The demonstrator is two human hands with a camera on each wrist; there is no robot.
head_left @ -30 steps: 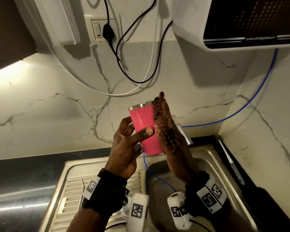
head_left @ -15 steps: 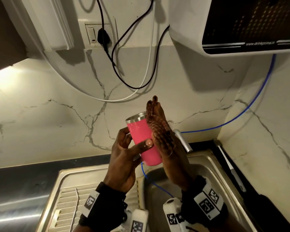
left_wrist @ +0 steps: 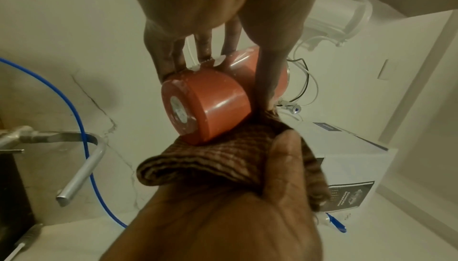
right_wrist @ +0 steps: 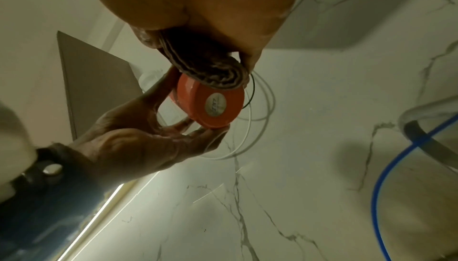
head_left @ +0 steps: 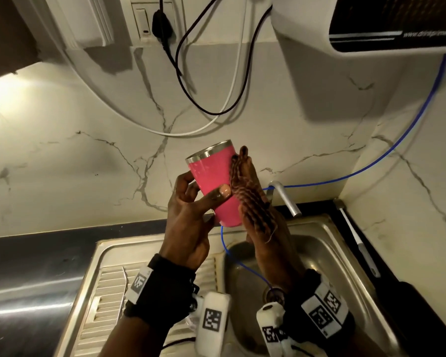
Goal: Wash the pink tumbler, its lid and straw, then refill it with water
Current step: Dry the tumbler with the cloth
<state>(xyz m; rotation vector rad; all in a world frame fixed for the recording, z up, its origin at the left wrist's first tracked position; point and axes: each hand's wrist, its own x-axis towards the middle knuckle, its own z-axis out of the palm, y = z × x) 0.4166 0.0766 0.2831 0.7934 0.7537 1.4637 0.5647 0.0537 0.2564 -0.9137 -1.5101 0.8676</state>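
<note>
Tumbler (head_left: 216, 184): pink, lidless, tilted, held between both hands above the sink (head_left: 327, 243). Left hand (head_left: 188, 225): thumb and fingers curled round it. Right hand (head_left: 265, 235): flat, straight-fingered, pressing a brown cloth (head_left: 247, 191) against its side.

A stainless-steel sink unit (head_left: 108, 249) sits set into a dark countertop (head_left: 36, 253). On its ribbed drainboard (head_left: 106, 292), left of the basin (head_left: 327, 256), lies a thin metal straw (head_left: 123, 292). Right of the basin, a slim brush (head_left: 358, 243) lies on the countertop.
</note>
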